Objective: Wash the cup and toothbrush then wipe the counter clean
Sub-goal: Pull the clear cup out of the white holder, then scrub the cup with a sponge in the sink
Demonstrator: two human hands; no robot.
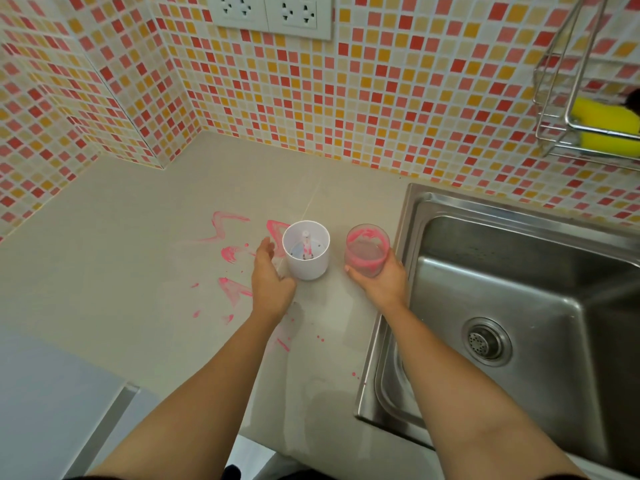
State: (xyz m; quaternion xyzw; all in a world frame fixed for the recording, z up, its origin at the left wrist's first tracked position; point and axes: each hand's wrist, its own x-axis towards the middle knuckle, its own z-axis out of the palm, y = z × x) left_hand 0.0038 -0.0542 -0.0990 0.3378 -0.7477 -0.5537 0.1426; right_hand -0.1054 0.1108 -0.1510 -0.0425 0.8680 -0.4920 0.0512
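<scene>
A clear cup (366, 250) smeared with pink inside stands on the beige counter (121, 271) beside the sink. My right hand (381, 282) grips it from the near side. A white holder cup (306, 249) stands to its left with a pink-stained toothbrush (306, 244) upright inside. My left hand (272, 275) is next to the holder's left side, fingers relaxed and nearly straight; whether it touches the holder is unclear. Pink smears and drops (230, 254) cover the counter to the left of and in front of the holder.
A steel sink (519, 306) with a drain (486, 341) lies to the right. A wire rack (588, 109) on the tiled wall holds a yellow sponge (604, 117). Wall sockets (270, 12) sit above. The counter's front edge is near my elbows.
</scene>
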